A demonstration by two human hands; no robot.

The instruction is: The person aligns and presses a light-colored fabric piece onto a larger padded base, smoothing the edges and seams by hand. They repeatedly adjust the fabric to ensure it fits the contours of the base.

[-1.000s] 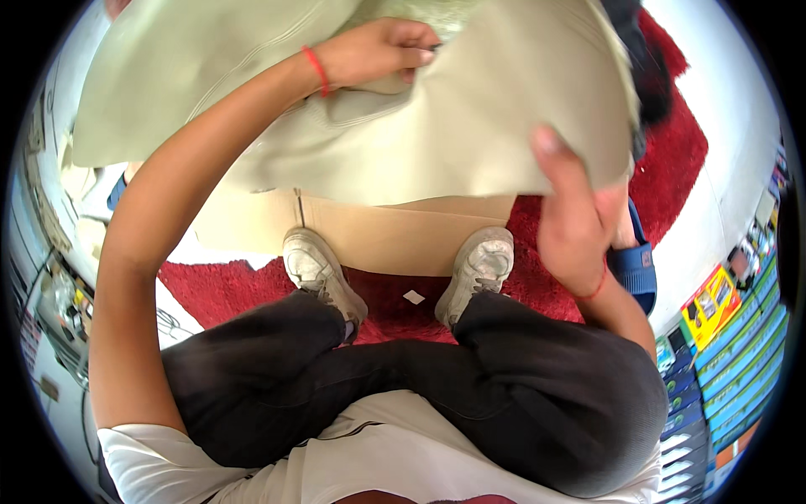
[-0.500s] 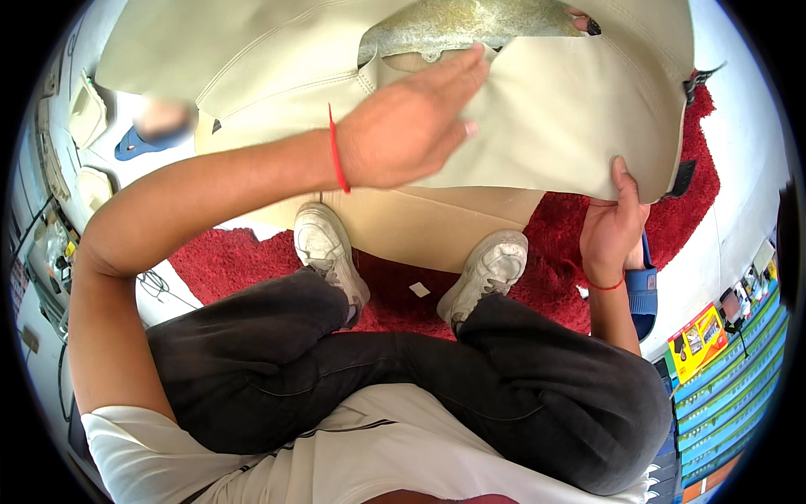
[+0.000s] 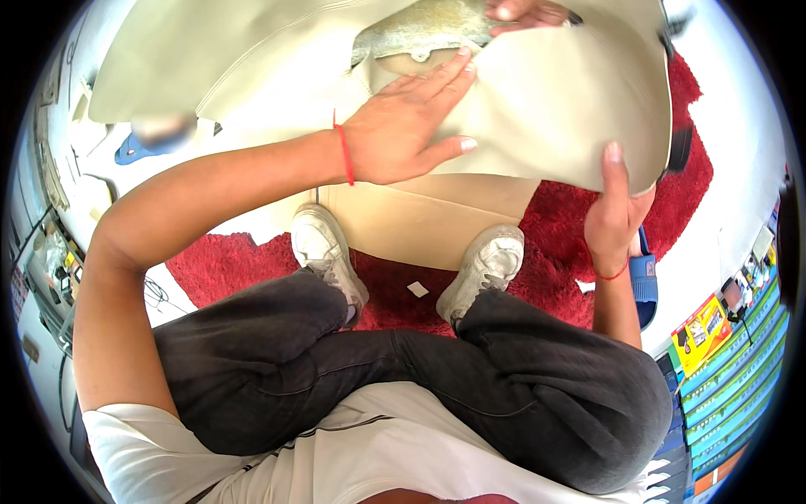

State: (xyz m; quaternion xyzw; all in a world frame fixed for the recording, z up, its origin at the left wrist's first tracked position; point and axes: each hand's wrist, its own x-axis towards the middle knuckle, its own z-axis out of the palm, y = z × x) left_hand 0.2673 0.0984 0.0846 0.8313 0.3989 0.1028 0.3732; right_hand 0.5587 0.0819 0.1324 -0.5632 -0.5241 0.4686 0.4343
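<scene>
A large beige leather-like cover (image 3: 571, 109) with stitched seams spreads before me. Flat on it, near a gap, lies my left hand (image 3: 403, 134), fingers stretched out and thumb apart. Through the gap shows a mottled grey-green piece (image 3: 411, 35) with a small tab. At the cover's near right corner, my right hand (image 3: 617, 223) grips the edge, thumb on top and fingers hidden beneath. Another person's hand (image 3: 525, 13) reaches in at the far side of the gap. A black strip (image 3: 680, 149) sticks out from the cover's right edge.
A red shaggy rug (image 3: 386, 294) and a tan sheet (image 3: 420, 218) lie under the cover, between my white shoes (image 3: 487, 265). Blue slippers (image 3: 644, 290) show at right and left. A yellow box (image 3: 703, 336) stands by blue-green striped stacks at the right.
The other person's hand has come farther over the gap. The cover's right side has shifted slightly left and nearer corner up. My left hand has settled flat, its thumb spread.
</scene>
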